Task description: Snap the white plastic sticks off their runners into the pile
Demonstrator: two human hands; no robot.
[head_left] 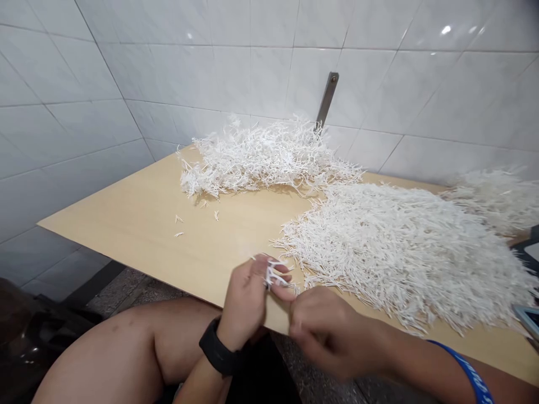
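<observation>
My left hand (246, 297), with a black band at the wrist, is closed on a white branched plastic sprig (275, 273) just over the front edge of the table. Close beside it, my right hand (330, 328) is curled with thumb and fingers pressed together; whatever it pinches is hidden. A broad pile of short white sprigs (400, 247) spreads to the right of both hands. Farther back lies a looser heap of longer, tangled white sprigs (261, 157).
The pale wooden tabletop (138, 219) carries a few loose bits (179, 234) left of centre. A grey metal bar (327, 101) stands against the tiled wall (252, 73). Another white heap (501, 196) lies at the back right, and a phone-like object (526, 320) at the right edge.
</observation>
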